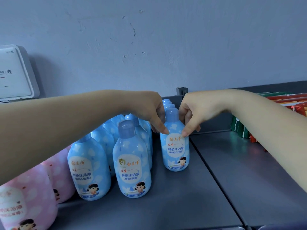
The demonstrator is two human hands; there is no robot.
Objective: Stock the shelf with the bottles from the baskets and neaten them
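A blue body-wash bottle (176, 150) stands upright at the front of the right-hand row on the grey shelf (182, 205). My left hand (154, 112) grips its left shoulder, fingers curled round the neck. My right hand (192, 113) grips its right shoulder, thumb on the label's top. More blue caps (167, 103) line up behind it. Two other rows of blue bottles (132, 163) stand to the left, fronted by another blue bottle (89, 170).
Pink bottles (25, 200) fill the shelf's left end. Red and green packets (244, 128) lie on the adjoining shelf section at the right. A white wall box (15, 73) hangs at the left. Bare shelf surface (249, 171) lies between the bottles and packets.
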